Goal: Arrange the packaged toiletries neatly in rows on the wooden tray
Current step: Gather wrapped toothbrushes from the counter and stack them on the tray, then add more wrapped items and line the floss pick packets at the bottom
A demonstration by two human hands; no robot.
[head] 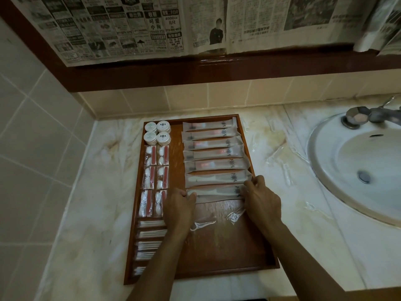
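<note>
A wooden tray (223, 255) lies on the marble counter. Several long frosted packets (211, 151) are stacked in a column down its right half. My left hand (179, 206) pinches the left end of the nearest long packet (217, 195), and my right hand (261, 197) pinches its right end. Round white soaps (157, 132) sit at the tray's far left corner. Below them lie red-and-white kit packets (154, 170), then cotton-swab packets (149, 234). A clear packet with a small white item (206, 223) lies loose between my wrists.
A white sink (355, 168) with a metal tap (360, 116) is set into the counter to the right. Tiled walls close the left and back sides. A dark wooden frame covered with newspaper (152, 29) hangs above.
</note>
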